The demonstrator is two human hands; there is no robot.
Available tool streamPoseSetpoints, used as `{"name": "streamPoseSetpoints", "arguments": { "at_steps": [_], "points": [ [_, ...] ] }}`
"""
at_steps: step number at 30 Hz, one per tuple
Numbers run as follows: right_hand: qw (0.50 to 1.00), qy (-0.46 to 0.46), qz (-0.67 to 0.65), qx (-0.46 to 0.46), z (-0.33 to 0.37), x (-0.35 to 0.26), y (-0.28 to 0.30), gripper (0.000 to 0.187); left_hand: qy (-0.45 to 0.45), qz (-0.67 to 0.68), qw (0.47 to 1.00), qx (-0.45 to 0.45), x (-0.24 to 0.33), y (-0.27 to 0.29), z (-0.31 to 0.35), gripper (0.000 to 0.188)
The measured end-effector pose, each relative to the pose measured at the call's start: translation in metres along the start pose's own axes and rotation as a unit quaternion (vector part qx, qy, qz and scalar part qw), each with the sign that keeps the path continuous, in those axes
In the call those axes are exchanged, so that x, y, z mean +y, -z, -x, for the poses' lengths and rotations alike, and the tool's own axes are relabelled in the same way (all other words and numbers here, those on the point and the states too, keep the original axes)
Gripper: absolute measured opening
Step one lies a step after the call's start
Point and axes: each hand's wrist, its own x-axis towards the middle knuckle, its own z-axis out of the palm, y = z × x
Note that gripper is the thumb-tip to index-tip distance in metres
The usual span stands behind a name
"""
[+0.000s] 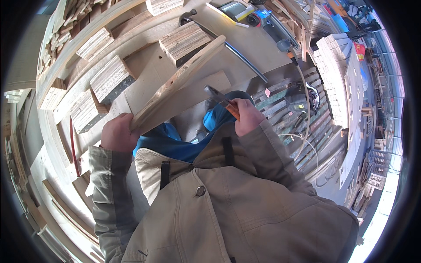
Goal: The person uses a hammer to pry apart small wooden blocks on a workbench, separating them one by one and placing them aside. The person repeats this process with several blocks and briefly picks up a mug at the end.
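My left hand point(119, 133) is closed around the near end of a long, narrow wooden board point(180, 75). The board slants up and away to the right, above the work surface. In my right hand point(247, 116) is a hammer point(230, 106), gripped by its orange handle, its metal head pointing up and left toward the board. Head and board look apart. Beyond the board sits a layered wood block point(185, 42). Two more layered blocks, a speckled-edged one point(112, 79) and a nearer one point(89, 110), stand beyond my left hand.
A black claw-headed tool point(187, 17) lies at the far side, and a shiny metal bar point(247, 62) shows past the board. An air hose point(306, 94) hangs over wooden slats point(274, 104) at right. Stacked pale wood point(335, 61) rises behind. A thin red rod point(73, 147) lies left.
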Motion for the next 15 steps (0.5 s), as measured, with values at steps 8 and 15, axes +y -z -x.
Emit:
{"name": "streamPoseSetpoints", "arguments": {
  "at_steps": [8, 15],
  "points": [
    [0.999, 0.048, 0.0, -0.009, 0.0002, -0.0068, -0.0067, 0.054, 0.012, -0.004, 1.0, -0.012, 0.0003, 0.0009, 0.0012, 0.027],
    [0.998, 0.028, -0.059, 0.016, -0.0014, -0.0001, -0.01, 0.057, 0.015, -0.006, 1.0, -0.002, 0.0011, -0.0009, 0.0026, 0.025]
  ]
}}
